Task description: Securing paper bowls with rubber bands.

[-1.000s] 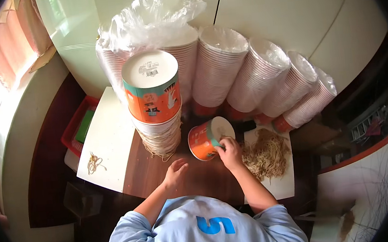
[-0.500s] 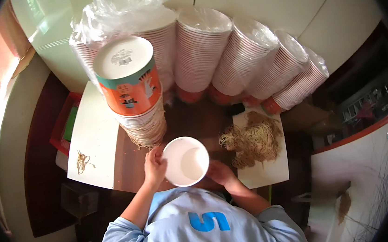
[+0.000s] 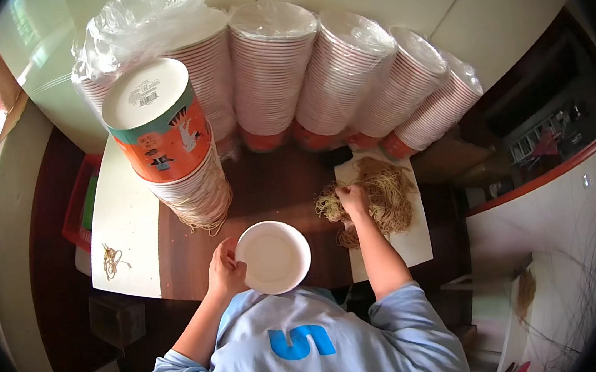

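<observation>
My left hand grips the left rim of a white paper tub, thumb on the near side. The tub's open mouth faces up, close to my chest, and its white inside shows. On the right, my right hand is closed at the edge of a heap of tan cord, its fingertips among the strands. Left of the middle stands a stack of upside-down paper tubs, an orange and green printed tub on top. Loops of cord hang around the stack's lower rims.
Several tall stacks of white-rimmed tubs in clear plastic line the back of the brown table. A few loose cords lie on the white board at left. A red crate stands beyond the left edge.
My right hand has left the tub's right side and reached out to the cord heap. The tub, still in my left hand, shows more of its bottom. The view has shifted slightly.
</observation>
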The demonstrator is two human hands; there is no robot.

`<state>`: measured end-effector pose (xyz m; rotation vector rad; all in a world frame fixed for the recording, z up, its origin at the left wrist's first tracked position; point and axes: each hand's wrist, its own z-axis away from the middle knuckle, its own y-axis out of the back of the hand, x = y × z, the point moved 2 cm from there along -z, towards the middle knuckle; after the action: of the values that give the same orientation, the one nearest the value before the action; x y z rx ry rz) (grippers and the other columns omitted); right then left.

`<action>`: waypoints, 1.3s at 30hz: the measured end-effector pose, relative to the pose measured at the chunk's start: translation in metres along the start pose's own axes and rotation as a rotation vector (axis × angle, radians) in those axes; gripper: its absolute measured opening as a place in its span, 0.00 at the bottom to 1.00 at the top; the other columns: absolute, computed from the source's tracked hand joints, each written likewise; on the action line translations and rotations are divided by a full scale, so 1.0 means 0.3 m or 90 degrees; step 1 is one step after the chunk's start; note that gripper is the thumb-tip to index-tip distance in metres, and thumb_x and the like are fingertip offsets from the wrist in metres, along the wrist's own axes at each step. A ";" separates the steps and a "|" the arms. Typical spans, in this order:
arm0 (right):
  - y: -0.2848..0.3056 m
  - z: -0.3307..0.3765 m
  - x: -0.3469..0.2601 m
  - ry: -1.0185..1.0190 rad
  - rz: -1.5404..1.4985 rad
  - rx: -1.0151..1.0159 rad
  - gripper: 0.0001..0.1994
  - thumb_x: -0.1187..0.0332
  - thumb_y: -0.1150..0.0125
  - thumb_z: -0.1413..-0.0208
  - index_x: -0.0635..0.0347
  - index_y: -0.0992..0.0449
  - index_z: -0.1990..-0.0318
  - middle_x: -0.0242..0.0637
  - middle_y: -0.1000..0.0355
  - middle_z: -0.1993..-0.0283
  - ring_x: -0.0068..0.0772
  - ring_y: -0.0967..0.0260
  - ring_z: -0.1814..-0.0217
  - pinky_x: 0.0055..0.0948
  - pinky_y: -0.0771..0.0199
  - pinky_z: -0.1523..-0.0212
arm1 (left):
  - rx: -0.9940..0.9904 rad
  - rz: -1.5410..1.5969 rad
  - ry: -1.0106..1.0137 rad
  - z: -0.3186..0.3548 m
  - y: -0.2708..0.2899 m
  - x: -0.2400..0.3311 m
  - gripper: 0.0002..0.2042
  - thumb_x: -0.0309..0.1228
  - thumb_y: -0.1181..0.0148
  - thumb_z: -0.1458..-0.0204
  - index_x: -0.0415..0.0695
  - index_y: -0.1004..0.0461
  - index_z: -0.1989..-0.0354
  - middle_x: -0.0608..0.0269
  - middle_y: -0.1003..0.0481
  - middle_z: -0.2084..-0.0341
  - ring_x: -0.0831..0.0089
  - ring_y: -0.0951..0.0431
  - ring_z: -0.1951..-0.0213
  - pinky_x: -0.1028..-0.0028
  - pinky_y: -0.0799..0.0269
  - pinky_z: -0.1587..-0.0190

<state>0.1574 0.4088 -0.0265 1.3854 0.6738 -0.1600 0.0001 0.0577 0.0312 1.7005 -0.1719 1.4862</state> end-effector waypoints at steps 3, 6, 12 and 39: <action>-0.052 -0.055 0.030 -0.106 0.078 -0.119 0.20 0.51 0.37 0.57 0.59 0.21 0.65 0.43 0.24 0.65 0.45 0.27 0.61 0.37 0.29 0.59 | -0.046 -0.017 0.056 0.013 0.000 0.016 0.24 0.24 0.47 0.61 0.42 0.36 0.49 0.56 0.29 0.68 0.65 0.27 0.69 0.69 0.28 0.64; -0.128 -0.092 0.104 -0.022 0.076 -0.061 0.14 0.59 0.38 0.56 0.61 0.21 0.68 0.43 0.24 0.68 0.43 0.26 0.63 0.36 0.29 0.61 | -0.061 -0.029 0.046 0.023 -0.002 0.010 0.25 0.25 0.45 0.61 0.42 0.36 0.49 0.56 0.29 0.68 0.65 0.27 0.69 0.69 0.29 0.65; 0.043 -0.060 -0.009 -0.013 -0.313 -0.021 0.10 0.68 0.41 0.51 0.64 0.23 0.64 0.38 0.25 0.70 0.32 0.29 0.69 0.30 0.32 0.65 | 0.071 -0.084 -0.070 0.017 0.062 0.034 0.20 0.25 0.42 0.60 0.44 0.33 0.54 0.58 0.33 0.74 0.63 0.29 0.74 0.68 0.30 0.71; 0.464 0.409 -0.514 -0.038 -1.133 -0.492 0.08 0.64 0.53 0.39 0.56 0.28 0.64 0.34 0.32 0.73 0.28 0.34 0.70 0.33 0.28 0.65 | -0.330 0.235 -0.233 -0.101 -0.039 0.463 0.25 0.32 0.36 0.54 0.40 0.33 0.47 0.58 0.28 0.58 0.72 0.25 0.61 0.73 0.29 0.61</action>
<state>0.1429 0.2797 0.1769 -0.2678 1.5320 -1.1709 0.0239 0.1422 0.1436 1.5355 -1.0230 1.2178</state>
